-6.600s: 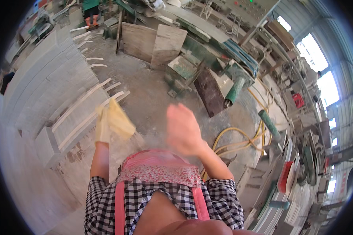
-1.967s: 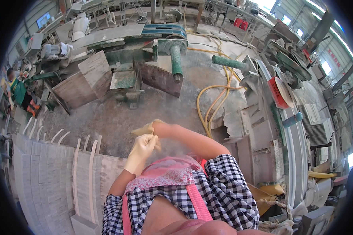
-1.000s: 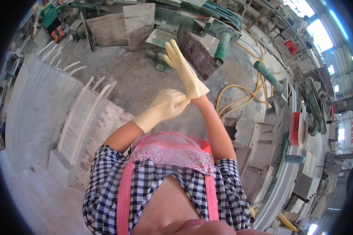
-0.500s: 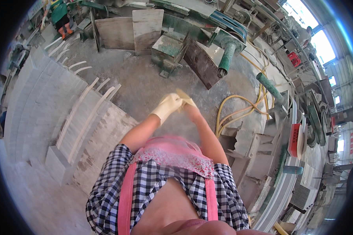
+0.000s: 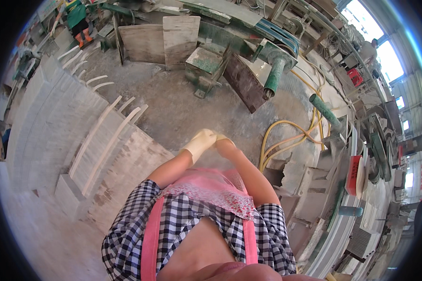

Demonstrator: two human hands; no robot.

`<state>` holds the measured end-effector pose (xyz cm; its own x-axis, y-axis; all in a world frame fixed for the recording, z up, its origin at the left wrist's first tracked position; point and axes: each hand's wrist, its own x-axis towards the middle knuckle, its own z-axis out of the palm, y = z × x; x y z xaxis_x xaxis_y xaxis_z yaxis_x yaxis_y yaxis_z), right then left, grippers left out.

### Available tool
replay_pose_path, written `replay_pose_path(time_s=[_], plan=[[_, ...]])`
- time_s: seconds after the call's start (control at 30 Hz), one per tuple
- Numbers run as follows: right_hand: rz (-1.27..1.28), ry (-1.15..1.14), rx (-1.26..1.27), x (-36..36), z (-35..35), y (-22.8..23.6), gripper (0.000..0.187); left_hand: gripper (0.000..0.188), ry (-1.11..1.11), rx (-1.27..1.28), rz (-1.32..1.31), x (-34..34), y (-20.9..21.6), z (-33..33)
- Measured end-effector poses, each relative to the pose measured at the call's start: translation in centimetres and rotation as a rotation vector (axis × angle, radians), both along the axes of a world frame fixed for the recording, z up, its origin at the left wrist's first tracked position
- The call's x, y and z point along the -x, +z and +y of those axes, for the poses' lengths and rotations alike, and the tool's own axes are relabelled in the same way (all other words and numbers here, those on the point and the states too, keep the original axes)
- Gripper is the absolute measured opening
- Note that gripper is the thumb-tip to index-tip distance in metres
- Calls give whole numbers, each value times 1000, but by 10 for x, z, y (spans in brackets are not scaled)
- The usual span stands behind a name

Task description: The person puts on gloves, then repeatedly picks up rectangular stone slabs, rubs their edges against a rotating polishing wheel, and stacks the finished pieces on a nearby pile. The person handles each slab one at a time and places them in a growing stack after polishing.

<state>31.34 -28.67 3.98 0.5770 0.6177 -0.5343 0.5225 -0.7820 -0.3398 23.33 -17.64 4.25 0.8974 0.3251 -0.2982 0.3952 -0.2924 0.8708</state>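
Note:
A cream rubber glove covers my left hand [image 5: 200, 142], its loose cuff reaching past the wrist. In front of my pink apron [image 5: 211, 180] the two hands meet. My left fingers are closed at a second cream glove [image 5: 223, 137] that lies over the finger end of my right hand [image 5: 226, 148]. The back of the right hand and its wrist are bare. My right fingers are hidden by the glove and the left hand, so their shape does not show.
Pale stone slabs [image 5: 56, 122] with curved strips [image 5: 110, 150] stand at left. Ahead are a green metal block [image 5: 204, 68], leaning boards [image 5: 180, 40] and a green pipe [image 5: 275, 77]. A yellow hose [image 5: 286, 122] coils at right. Another person [image 5: 76, 18] stands far left.
Both hands have come down and nearer to my body, still together. The glove end that stuck up above my right hand no longer shows there.

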Motion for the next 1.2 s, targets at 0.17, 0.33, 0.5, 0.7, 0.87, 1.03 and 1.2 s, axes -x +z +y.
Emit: replay_pose_path(time_s=[0.17,0.33,0.5,0.7,0.87,1.03,1.2], plan=[[212,189,-250,-6,-21,11,30,26,-157,-201,-290,13,11,-4],[210,296,-161,-17,-37,9,24,28,-213,-214,-184,23,55,-14],[-203,675,-136,-44,-35,14,19,27,-96,107,-136,21,80,-20],[478,509,-324,-24,-12,55,25,27,-223,-409,-465,32,104,-17],[478,520,-389,-9,2,87,26,30,-335,-128,-327,47,132,-10],[637,401,-713,-23,37,81,28,30,-270,-330,-628,47,146,6],[749,71,-939,-2,68,72,29,26,-473,-695,-695,50,136,18]])
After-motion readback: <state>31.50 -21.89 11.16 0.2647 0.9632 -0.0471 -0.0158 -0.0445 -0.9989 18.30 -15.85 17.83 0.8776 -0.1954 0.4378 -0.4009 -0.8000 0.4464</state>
